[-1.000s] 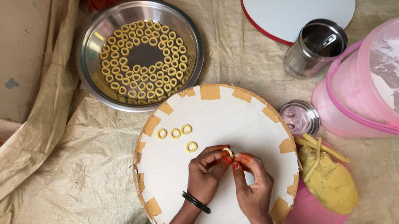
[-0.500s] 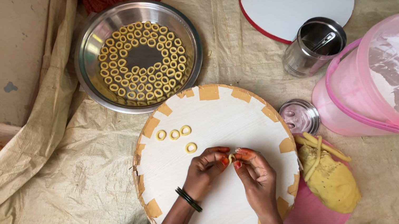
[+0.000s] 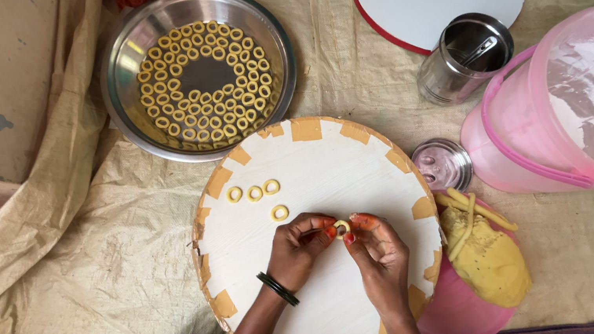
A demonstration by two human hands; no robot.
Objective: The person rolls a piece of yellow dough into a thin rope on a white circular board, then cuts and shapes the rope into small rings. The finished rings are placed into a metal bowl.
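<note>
A round white board (image 3: pixel 338 309) with tan patches along its rim lies in front of me. Over its middle, my left hand (image 3: pixel 302 247) and my right hand (image 3: pixel 377 253) meet fingertip to fingertip, pinching a small yellow dough ring (image 3: pixel 341 226) between them. Several finished dough rings (image 3: pixel 258 195) lie in a short row on the board, just left of my hands. A black bangle circles my left wrist.
A steel plate (image 3: pixel 123 60) with several dough rings stands at the back left. A lump of yellow dough (image 3: pixel 487 259) rests on a pink container at the right. Behind are a pink bucket (image 3: pixel 593 103), a steel cup (image 3: pixel 463 58), a small steel lid (image 3: pixel 442 164) and a white disc (image 3: pixel 434 6).
My fingers have worked the dough piece into a closed ring between both hands. The hands stayed over the same spot on the board.
</note>
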